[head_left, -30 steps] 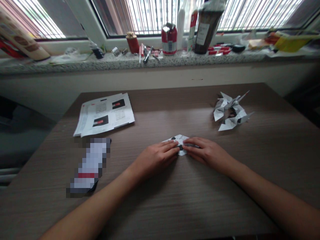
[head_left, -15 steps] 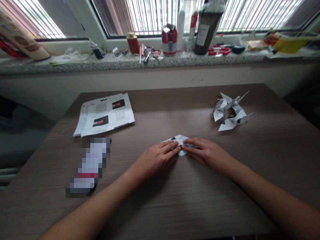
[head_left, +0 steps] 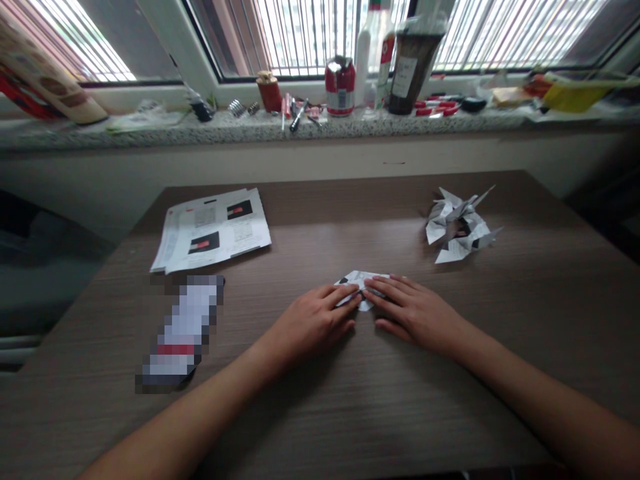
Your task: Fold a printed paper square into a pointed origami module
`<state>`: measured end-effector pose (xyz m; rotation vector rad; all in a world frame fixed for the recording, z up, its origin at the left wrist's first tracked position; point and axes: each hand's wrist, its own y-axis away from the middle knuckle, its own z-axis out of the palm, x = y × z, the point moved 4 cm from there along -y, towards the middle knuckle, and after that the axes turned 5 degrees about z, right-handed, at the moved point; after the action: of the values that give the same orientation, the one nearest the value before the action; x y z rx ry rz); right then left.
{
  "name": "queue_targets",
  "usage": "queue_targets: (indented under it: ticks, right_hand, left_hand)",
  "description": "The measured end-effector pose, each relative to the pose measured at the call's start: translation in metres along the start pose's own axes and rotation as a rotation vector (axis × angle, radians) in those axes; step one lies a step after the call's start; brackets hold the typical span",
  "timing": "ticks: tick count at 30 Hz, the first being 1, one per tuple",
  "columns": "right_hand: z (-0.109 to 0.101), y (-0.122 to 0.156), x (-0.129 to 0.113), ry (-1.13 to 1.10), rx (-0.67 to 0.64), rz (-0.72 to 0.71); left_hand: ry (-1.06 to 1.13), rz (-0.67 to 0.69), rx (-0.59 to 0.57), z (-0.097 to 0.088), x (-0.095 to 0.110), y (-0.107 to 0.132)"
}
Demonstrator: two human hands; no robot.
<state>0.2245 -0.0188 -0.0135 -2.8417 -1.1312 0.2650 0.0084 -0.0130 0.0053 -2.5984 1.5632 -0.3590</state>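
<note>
One small folded paper [head_left: 363, 283], white with dark printed patches, lies flat on the wooden table [head_left: 350, 413] just above the middle of the frame. Both hands meet on it. The left hand [head_left: 313, 323] comes in from the lower left, palm down, its fingers stretched out and close together, the fingertips resting on the paper's left edge. The right hand [head_left: 417, 313] comes in from the lower right, also palm down, with its fingers spread slightly and laid over the paper's right part. Neither hand curls around the paper; both press it flat against the table, and the fingertips of the two hands nearly touch.

To the upper right, well apart from the hands, sits a loose pile of folded paper figures [head_left: 460, 227] with pointed wings. At the left of the table lies a stack of printed sheets [head_left: 213, 230], and just below it a blurred-out oblong object [head_left: 180, 333]. Along the top of the frame runs a stone windowsill [head_left: 150, 133], carrying a red can [head_left: 340, 85], a dark bottle [head_left: 406, 67] and small clutter.
</note>
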Motion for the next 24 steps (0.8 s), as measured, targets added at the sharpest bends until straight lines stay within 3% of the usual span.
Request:
queue_targets:
  ticks: [13, 24]
  right_hand:
    - [0.003, 0.003, 0.002, 0.033, -0.012, -0.009]
    - [-0.007, 0.0, -0.001, 0.053, 0.044, -0.017]
  left_hand:
    - [-0.023, 0.001, -0.006, -0.001, 0.003, 0.0]
    - [0.021, -0.073, 0.014, 0.0, 0.003, 0.001]
